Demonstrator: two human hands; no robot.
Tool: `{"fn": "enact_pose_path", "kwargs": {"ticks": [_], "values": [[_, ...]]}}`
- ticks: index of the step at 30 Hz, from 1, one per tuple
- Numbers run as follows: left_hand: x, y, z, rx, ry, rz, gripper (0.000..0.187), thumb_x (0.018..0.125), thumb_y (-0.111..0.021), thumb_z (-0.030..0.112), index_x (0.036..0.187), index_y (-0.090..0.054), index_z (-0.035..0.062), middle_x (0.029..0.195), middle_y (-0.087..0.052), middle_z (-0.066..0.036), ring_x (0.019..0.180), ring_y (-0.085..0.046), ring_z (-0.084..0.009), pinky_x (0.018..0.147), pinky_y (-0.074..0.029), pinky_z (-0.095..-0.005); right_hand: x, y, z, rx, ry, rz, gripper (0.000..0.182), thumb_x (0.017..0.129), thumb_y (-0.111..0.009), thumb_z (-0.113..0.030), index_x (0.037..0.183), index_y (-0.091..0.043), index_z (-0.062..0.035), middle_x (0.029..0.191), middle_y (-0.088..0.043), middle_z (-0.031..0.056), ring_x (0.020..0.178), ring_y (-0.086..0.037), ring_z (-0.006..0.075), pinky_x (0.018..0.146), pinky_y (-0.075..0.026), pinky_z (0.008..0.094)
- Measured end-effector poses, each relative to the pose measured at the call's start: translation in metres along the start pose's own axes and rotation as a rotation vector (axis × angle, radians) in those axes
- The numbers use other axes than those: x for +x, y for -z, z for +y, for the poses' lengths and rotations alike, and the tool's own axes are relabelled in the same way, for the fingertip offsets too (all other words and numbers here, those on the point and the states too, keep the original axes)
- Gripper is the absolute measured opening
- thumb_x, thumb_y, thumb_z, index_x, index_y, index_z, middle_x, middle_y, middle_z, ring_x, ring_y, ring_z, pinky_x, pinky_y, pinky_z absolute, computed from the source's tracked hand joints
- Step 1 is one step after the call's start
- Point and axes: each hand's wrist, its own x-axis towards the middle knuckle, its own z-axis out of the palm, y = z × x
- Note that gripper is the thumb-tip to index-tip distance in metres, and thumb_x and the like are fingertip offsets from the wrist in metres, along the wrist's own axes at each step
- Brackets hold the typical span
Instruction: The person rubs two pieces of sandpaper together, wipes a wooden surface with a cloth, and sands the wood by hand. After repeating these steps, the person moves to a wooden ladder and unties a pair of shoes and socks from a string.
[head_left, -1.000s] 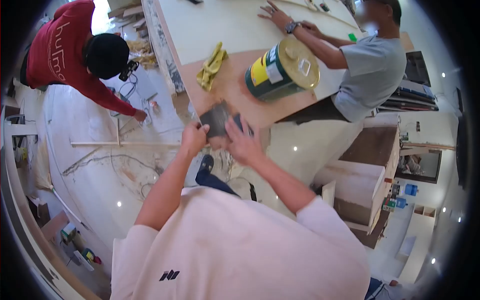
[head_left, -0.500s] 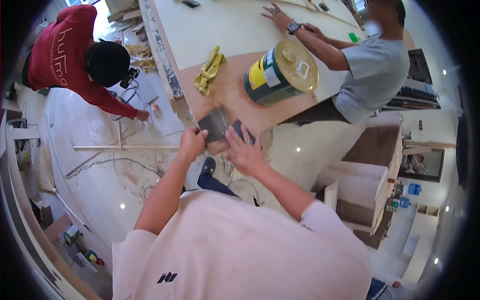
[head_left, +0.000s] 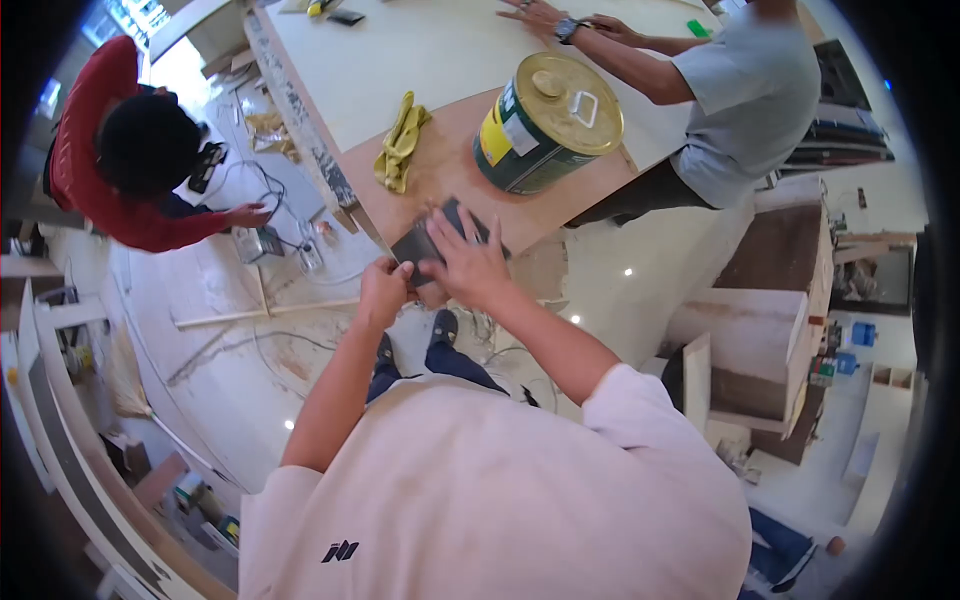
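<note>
Change: since a second ago your right hand point(head_left: 468, 262) has slid forward over the dark sheet point(head_left: 425, 240), covering more of it, and your view has swung so the table corner sits higher in the picture.
Dark sheet: it lies flat on the near corner of the brown table board point(head_left: 470, 180), its long axis running from the corner edge up and to the right towards the paint can point(head_left: 545, 122); the near end juts just past the table edge.
Right hand: your palm lies flat on the sheet, fingers spread and pressing down, not closed round anything.
Left hand: your left hand point(head_left: 383, 290) pinches the near lower-left edge of the sheet between thumb and fingers; how much of the edge it has is hard to tell, since the hand hides it.
Paint can: green and yellow with a gold lid, upright on the board, near the sheet but apart from it.
Yellow cloth: the yellow cloth point(head_left: 399, 142) lies crumpled on the board, left of the can.
Others: a person in a grey shirt point(head_left: 745, 90) leans on the table's far side, both hands flat on the pale top; a person in a red top point(head_left: 95, 170) crouches on the floor to the left, reaching down.
</note>
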Motion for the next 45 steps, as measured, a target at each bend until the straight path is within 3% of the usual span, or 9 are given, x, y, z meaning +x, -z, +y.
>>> {"fn": "enact_pose_path", "kwargs": {"ticks": [7, 11, 15, 24, 28, 33, 37, 41, 45], "values": [[-0.006, -0.003, 0.006, 0.081, -0.010, 0.011, 0.026, 0.097, -0.057, 0.013, 0.113, -0.055, -0.0079, 0.094, -0.063, -0.013, 0.077, -0.065, -0.0219, 0.070, -0.059, -0.0369, 0.019, -0.015, 0.006, 0.021, 0.018, 0.115, 0.062, 0.091, -0.053, -0.046, 0.144, -0.045, -0.0138, 0.156, -0.032, 0.0036, 0.146, -0.023, 0.0353, 0.102, -0.013, 0.0780], [-0.003, -0.003, 0.007, 0.055, 0.073, 0.046, 0.027, 0.098, -0.056, 0.014, 0.113, -0.056, -0.0074, 0.096, -0.063, -0.012, 0.078, -0.065, -0.0201, 0.069, -0.059, -0.0361, -0.054, -0.020, 0.000, 0.008, 0.073, 0.006, 0.062, 0.094, -0.046, -0.053, 0.142, -0.047, -0.0137, 0.153, -0.038, 0.0036, 0.143, -0.028, 0.0331, 0.103, -0.017, 0.0761], [-0.007, 0.001, 0.007, 0.064, 0.021, -0.019, 0.030, 0.097, -0.058, 0.015, 0.118, -0.055, -0.0068, 0.098, -0.063, -0.012, 0.077, -0.065, -0.0212, 0.071, -0.059, -0.0362, 0.017, -0.013, -0.003, 0.076, 0.111, 0.100, 0.064, 0.092, -0.049, -0.053, 0.143, -0.046, -0.0138, 0.153, -0.037, 0.0043, 0.145, -0.024, 0.0340, 0.105, -0.015, 0.0753], [0.000, 0.005, -0.006, -0.009, 0.019, -0.022, 0.033, 0.096, -0.060, 0.015, 0.119, -0.053, -0.0076, 0.099, -0.063, -0.014, 0.077, -0.065, -0.0220, 0.073, -0.059, -0.0385, 0.009, -0.007, -0.012, 0.089, 0.083, 0.105, 0.063, 0.093, -0.046, -0.052, 0.141, -0.048, -0.0126, 0.154, -0.037, 0.0042, 0.145, -0.022, 0.0348, 0.104, -0.013, 0.0766], [-0.009, -0.004, 0.011, 0.008, 0.085, 0.052, 0.029, 0.097, -0.057, 0.015, 0.115, -0.054, -0.0069, 0.099, -0.064, -0.013, 0.082, -0.066, -0.0237, 0.074, -0.060, -0.0384, -0.057, -0.020, -0.006, 0.096, 0.096, 0.065, 0.067, 0.091, -0.045, -0.059, 0.139, -0.050, -0.0126, 0.152, -0.039, 0.0044, 0.144, -0.026, 0.0367, 0.102, -0.015, 0.0768], [-0.006, -0.002, 0.005, 0.053, 0.043, 0.026, 0.026, 0.098, -0.056, 0.013, 0.115, -0.054, -0.0070, 0.098, -0.063, -0.013, 0.080, -0.065, -0.0229, 0.074, -0.060, -0.0393, 0.014, -0.015, -0.001, 0.088, -0.003, 0.170, 0.066, 0.092, -0.044, -0.059, 0.141, -0.049, -0.0147, 0.153, -0.038, 0.0030, 0.145, -0.024, 0.0351, 0.102, -0.009, 0.0779], [-0.003, -0.005, 0.001, -0.072, 0.049, 0.058, 0.027, 0.095, -0.058, 0.011, 0.114, -0.056, -0.0082, 0.100, -0.064, -0.015, 0.079, -0.067, -0.0231, 0.070, -0.061, -0.0383, -0.059, -0.012, 0.001, 0.063, 0.030, 0.055, 0.066, 0.094, -0.040, -0.059, 0.142, -0.047, -0.0128, 0.153, -0.038, 0.0044, 0.145, -0.025, 0.0339, 0.104, -0.017, 0.0744], [-0.006, 0.001, 0.003, 0.123, 0.034, 0.065, 0.027, 0.094, -0.060, 0.011, 0.114, -0.057, -0.0063, 0.097, -0.065, -0.014, 0.077, -0.067, -0.0230, 0.069, -0.060, -0.0373, 0.017, -0.002, 0.005, 0.181, -0.045, 0.050, 0.068, 0.094, -0.043, -0.057, 0.147, -0.040, -0.0140, 0.156, -0.033, 0.0036, 0.145, -0.024, 0.0346, 0.104, -0.017, 0.0744], [-0.005, -0.004, 0.006, 0.085, 0.017, 0.101, 0.024, 0.095, -0.059, 0.013, 0.111, -0.059, -0.0053, 0.089, -0.064, -0.010, 0.074, -0.064, -0.0206, 0.067, -0.058, -0.0363, -0.062, -0.004, 0.003, -0.003, 0.012, -0.058, 0.068, 0.094, -0.045, -0.053, 0.146, -0.040, -0.0092, 0.155, -0.033, 0.0066, 0.144, -0.026, 0.0347, 0.105, -0.018, 0.0716]]}}
